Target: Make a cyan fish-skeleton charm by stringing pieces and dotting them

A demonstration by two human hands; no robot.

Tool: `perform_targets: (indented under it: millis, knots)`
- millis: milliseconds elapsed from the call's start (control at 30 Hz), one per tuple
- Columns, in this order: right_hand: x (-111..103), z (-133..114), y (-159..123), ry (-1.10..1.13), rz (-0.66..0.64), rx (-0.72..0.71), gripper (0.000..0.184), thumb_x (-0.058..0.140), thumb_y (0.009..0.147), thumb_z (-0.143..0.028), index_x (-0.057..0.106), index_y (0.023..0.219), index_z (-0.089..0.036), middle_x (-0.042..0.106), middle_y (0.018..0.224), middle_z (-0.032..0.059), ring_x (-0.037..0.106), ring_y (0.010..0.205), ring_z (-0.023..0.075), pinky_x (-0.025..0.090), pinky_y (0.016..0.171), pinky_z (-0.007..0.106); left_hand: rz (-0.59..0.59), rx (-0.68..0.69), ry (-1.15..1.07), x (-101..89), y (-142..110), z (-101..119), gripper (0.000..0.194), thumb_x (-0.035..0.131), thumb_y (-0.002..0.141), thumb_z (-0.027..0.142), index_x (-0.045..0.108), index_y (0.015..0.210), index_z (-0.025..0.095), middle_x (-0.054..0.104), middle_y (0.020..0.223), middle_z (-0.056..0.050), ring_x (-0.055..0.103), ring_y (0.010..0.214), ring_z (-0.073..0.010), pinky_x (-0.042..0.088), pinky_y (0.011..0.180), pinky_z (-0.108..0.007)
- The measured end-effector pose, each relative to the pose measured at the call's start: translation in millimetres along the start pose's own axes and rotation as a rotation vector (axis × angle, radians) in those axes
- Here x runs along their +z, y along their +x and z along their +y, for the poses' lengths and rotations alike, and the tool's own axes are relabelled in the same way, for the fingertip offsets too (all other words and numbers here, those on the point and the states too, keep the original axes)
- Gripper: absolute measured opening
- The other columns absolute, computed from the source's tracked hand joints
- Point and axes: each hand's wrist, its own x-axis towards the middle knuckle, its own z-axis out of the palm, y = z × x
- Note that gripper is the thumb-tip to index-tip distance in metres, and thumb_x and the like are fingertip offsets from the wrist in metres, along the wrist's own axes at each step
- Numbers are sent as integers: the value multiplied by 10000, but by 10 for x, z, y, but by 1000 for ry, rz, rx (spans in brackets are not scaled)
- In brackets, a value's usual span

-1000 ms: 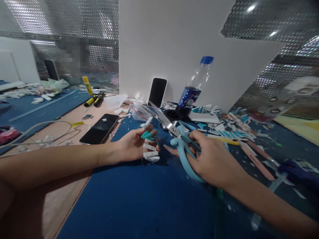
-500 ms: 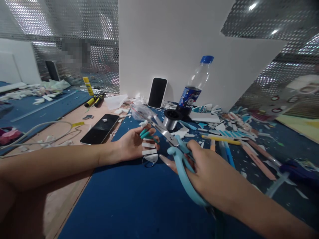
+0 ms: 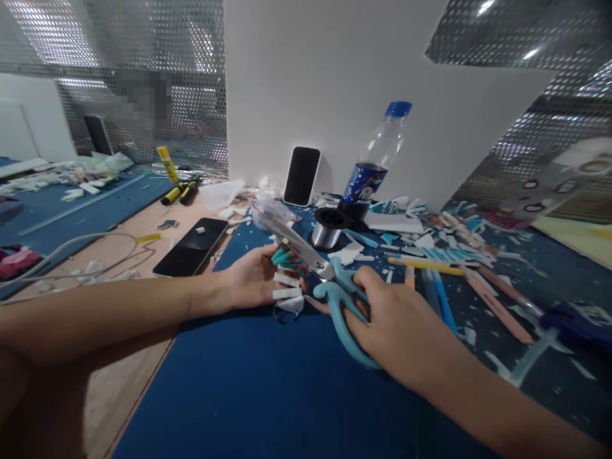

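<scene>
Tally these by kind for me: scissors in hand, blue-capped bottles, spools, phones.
Scissors in the right hand: 1
Blue-capped bottle: 1
Spool: 1
Phones: 3 (centre phone, flat phone, far-left phone)
Total: 6

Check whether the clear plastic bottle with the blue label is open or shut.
Shut: a round blue cap sits on the neck of the clear plastic bottle.

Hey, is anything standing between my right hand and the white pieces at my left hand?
Nothing visible blocks the gap. The scissors in the right hand slant above the white pieces in the picture, blades overlapping the left hand in view.
</scene>
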Motion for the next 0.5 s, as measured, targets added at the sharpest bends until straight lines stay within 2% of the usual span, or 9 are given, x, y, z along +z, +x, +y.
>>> perform_targets:
  millis: [100, 200, 400, 500]
  knots:
    - [52, 18, -12, -21, 41, -19, 307, 432, 814, -346, 526, 939, -82, 389, 431, -41, 321, 295, 86, 209, 315, 193, -13, -17, 41, -44, 16, -4, 297, 515, 864, 389, 558, 706, 140, 595, 653, -22, 618, 734, -179, 420, 746, -274]
    - [94, 41, -24, -87, 117, -48, 368, 442, 806, -340, 521, 1015, -46, 349, 418, -59, 278, 279, 77, 159, 305, 184, -71, -16, 32, -53, 22, -10, 269, 532, 860, 359, 538, 705, 139, 613, 692, -26, 616, 737, -167, 408, 789, -281]
    - [89, 34, -58, -223, 213, -109, 345, 439, 811, -349, 554, 926, -46, 307, 407, -67, 240, 285, 58, 147, 326, 178, -74, 16, 23, -51, 21, -11, 248, 530, 856, 326, 536, 702, 132, 620, 716, -40, 609, 711, -161, 411, 792, -288]
    - [84, 28, -82, -256, 238, -120, 330, 430, 815, -322, 560, 949, -50, 319, 411, -59, 231, 285, 55, 130, 321, 177, -48, 18, -20, -52, 20, -13, 228, 529, 857, 305, 538, 716, 127, 608, 732, -53, 609, 732, -181, 413, 811, -313]
